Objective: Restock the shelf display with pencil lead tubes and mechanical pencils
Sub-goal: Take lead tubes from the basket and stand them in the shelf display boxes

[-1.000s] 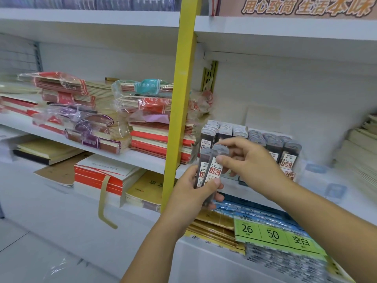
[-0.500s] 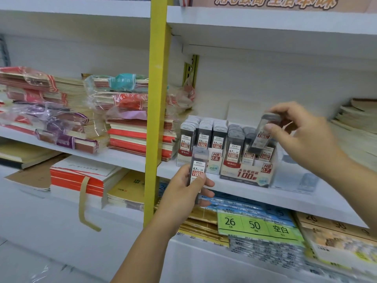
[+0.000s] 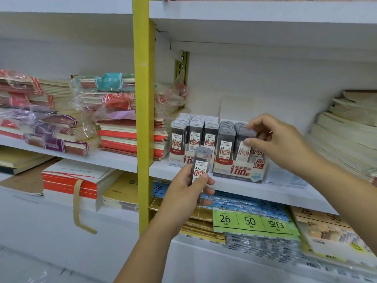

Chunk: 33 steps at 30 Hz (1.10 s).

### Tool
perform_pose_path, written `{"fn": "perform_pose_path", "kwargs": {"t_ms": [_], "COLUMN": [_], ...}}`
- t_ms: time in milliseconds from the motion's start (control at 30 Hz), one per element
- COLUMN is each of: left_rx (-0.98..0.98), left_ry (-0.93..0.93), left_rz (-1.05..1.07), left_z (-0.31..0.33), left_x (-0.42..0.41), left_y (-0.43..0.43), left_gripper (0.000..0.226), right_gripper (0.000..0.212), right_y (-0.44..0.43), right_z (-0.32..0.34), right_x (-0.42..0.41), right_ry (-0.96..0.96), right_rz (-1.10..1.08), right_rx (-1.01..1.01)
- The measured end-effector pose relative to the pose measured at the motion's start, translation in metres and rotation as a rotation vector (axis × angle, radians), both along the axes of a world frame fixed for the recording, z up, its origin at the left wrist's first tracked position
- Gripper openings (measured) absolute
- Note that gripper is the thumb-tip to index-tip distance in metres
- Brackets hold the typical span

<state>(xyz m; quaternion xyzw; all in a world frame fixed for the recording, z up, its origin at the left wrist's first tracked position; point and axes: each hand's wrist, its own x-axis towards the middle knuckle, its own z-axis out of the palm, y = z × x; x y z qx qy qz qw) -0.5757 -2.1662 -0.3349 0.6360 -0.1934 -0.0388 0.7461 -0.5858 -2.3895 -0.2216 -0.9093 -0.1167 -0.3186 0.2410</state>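
Observation:
Two display boxes of pencil lead tubes stand on the white middle shelf (image 3: 234, 188): a 0.5 box (image 3: 179, 160) on the left and a 0.7 box (image 3: 240, 170) on the right, both packed with grey-capped tubes. My left hand (image 3: 183, 190) holds one 0.7 lead tube (image 3: 201, 166) upright in front of the boxes. My right hand (image 3: 279, 141) pinches another lead tube (image 3: 245, 148) by its cap and side, its lower end down among the tubes in the 0.7 box. No mechanical pencils are visible.
A yellow upright post (image 3: 142, 119) divides the shelving left of the boxes. Wrapped notebook stacks (image 3: 114, 119) fill the left side, paper stacks (image 3: 346, 131) the right. A clear empty tray (image 3: 285, 178) sits right of the 0.7 box. Green and blue label packs (image 3: 251, 221) lie below.
My right hand took one tube from my left hand, carried it up and right, then lowered it into the 0.7 box. My left hand keeps one tube. The view shifted right.

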Motion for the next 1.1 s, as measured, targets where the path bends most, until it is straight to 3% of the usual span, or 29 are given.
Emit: {"fn": "perform_pose_path", "kwargs": {"t_ms": [100,200,267,333,467,567,733,867,1000,1100], "left_rx": [-0.004,0.022,0.021,-0.005,-0.009,0.027,0.379,0.538,0.555,0.558], "left_ry": [0.021,-0.004,-0.026,-0.047,-0.086,-0.129,-0.455,-0.558,-0.584,-0.571], "left_rz": [-0.016,-0.020,-0.028,-0.042,-0.083,-0.060,0.371,0.379,0.388,0.381], "left_z": [0.001,0.002,0.004,0.007,0.013,0.014,0.007,-0.002,-0.007,-0.008], "left_x": [-0.002,-0.004,-0.005,-0.007,-0.011,-0.013,-0.006,-0.005,-0.002,-0.001], "left_y": [-0.003,-0.006,-0.008,-0.011,-0.018,-0.023,-0.030,-0.034,-0.035,-0.034], "left_gripper": [0.021,0.018,0.017,0.024,0.028,0.025,0.037,0.053,0.058,0.059], "right_gripper": [0.025,0.034,0.034,0.030,0.028,0.027,0.023,0.026,0.022,0.023], "right_y": [0.001,0.006,0.014,0.024,0.047,0.048,0.024,0.008,0.005,0.004], "right_z": [-0.007,-0.012,-0.016,-0.021,-0.031,-0.030,0.001,0.024,0.018,0.016], "right_x": [0.002,0.000,-0.010,-0.024,-0.042,-0.044,-0.049,-0.048,-0.035,-0.026], "right_ry": [-0.083,-0.133,-0.212,-0.265,-0.007,0.031,-0.218,-0.428,-0.263,-0.151], "right_rz": [-0.121,-0.270,-0.262,-0.140,0.156,0.192,0.173,0.075,0.058,0.089], "right_rx": [-0.144,-0.234,-0.235,-0.181,0.090,0.137,0.328,0.046,-0.133,-0.029]}}
